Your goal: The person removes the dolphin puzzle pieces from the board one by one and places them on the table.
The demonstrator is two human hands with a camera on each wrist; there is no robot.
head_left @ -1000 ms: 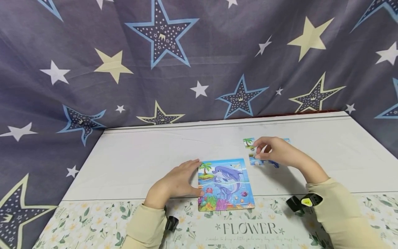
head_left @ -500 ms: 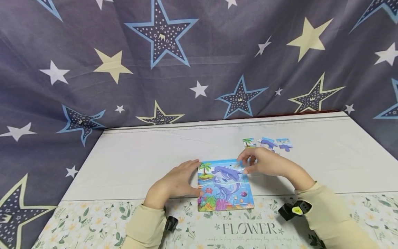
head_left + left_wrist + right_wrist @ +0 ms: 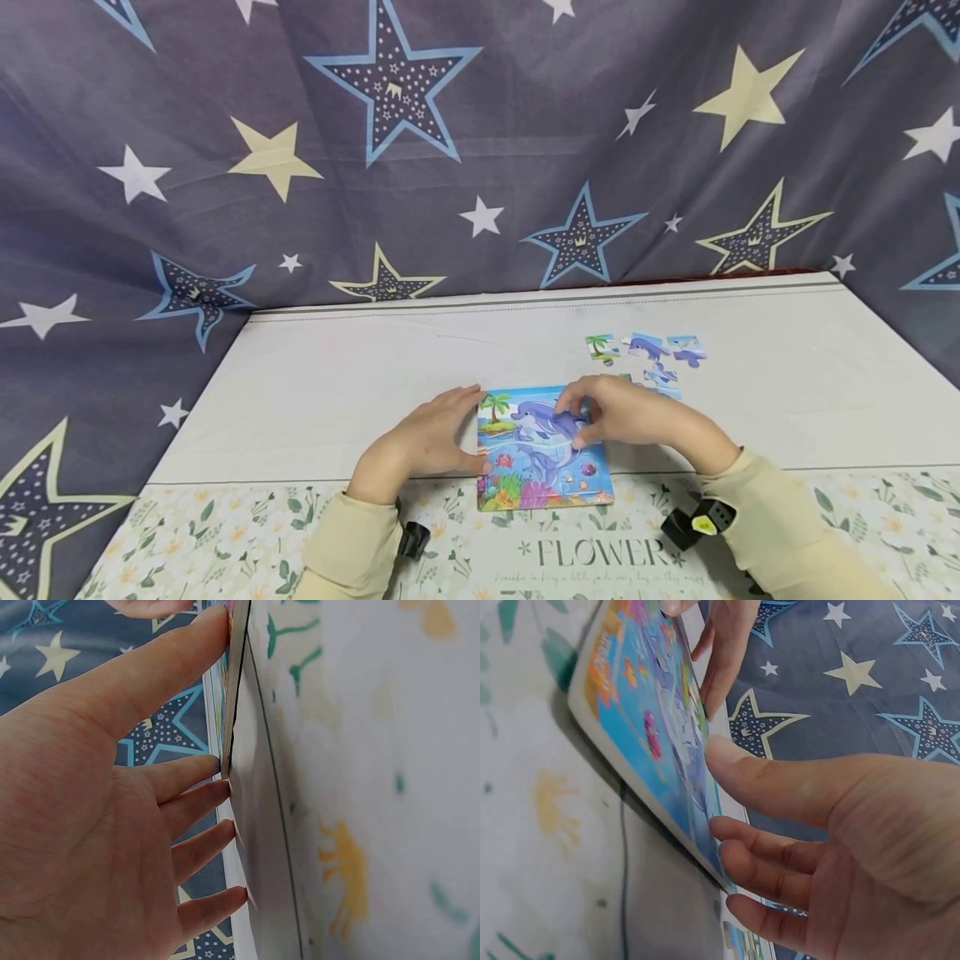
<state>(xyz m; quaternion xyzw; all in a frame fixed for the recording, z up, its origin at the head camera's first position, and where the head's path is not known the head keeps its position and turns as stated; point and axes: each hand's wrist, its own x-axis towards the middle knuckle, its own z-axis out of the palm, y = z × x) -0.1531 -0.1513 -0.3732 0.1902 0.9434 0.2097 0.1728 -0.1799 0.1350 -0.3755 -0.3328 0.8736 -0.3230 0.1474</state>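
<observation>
Dolphin jigsaw board (image 3: 531,457) flat on table (image 3: 330,375), about midway between table's left and right edges, straddling line between white area and floral print. Left hand (image 3: 426,437) at board's left edge: fingers spread, thumb on edge, index at far-left corner. Right hand (image 3: 626,410) over board's far-right part: fingers bent, thumb apart from them; firm contact can't tell. Loose puzzle pieces (image 3: 647,347) beyond board's far-right corner, toward table's far edge; some partly hidden by right hand. Star-print curtain (image 3: 420,200) behind table.
</observation>
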